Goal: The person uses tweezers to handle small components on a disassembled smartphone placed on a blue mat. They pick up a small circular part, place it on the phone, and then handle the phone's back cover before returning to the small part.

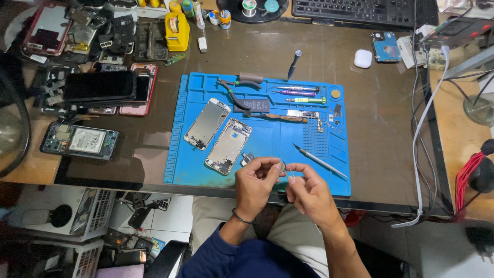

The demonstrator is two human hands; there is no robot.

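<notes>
My left hand (256, 183) pinches a small round part (282, 166) at the front edge of the blue work mat (267, 139). My right hand (307, 190) is close beside it, its fingertips pinched on something thin and pale that touches the part. On the mat lie an opened phone frame (228, 146) and a phone screen panel (207, 123) side by side. A small dark component (247, 158) sits just beyond my left fingers.
Tweezers (320, 161), pliers (234, 92), several screwdrivers (301, 91) and a dark battery (256, 105) lie on the mat. Stacked phones (100, 86) and phone parts fill the left side. A white earbud case (363, 58), a hard drive (386, 46), a keyboard (355, 10) and cables (424, 118) are at right.
</notes>
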